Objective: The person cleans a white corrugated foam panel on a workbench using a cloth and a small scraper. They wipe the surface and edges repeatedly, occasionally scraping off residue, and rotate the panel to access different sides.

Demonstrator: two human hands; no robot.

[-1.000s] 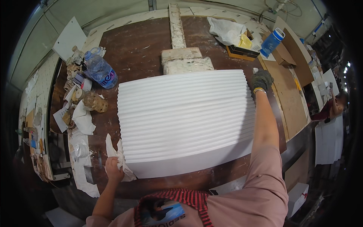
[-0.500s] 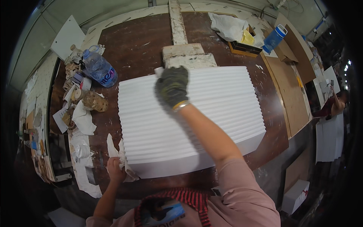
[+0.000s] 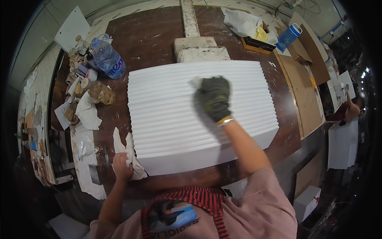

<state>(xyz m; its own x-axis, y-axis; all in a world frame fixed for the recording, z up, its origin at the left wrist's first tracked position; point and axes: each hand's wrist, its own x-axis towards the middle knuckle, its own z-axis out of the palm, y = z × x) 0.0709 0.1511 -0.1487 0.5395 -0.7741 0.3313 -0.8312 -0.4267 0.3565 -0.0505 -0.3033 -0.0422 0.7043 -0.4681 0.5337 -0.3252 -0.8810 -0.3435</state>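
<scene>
A white ridged panel, perhaps a stack of fluted sheets (image 3: 171, 115), lies across the brown table in front of me. Over its upper right part is my right hand (image 3: 216, 97), in a dark green glove with a yellow cuff. Its fingers are closed round a small white wad (image 3: 195, 82), blurred, that seems to touch the ridges. At the panel's near left corner, my bare left hand (image 3: 122, 166) grips a crumpled white cloth (image 3: 129, 146). The cloth lies against the panel's left edge.
Left of the panel stand a large plastic bottle (image 3: 107, 59), a jar of brownish contents (image 3: 101, 93) and rumpled paper (image 3: 87, 113). Stained blocks (image 3: 203, 53) sit behind it. A box (image 3: 258, 44) and blue bottle (image 3: 289, 36) are far right. Another person (image 3: 350, 109) works at right.
My gloved right hand has swept to the right and slightly nearer across the panel, carrying the white wad. My left hand keeps hold of the cloth, and the whole view has shifted slightly.
</scene>
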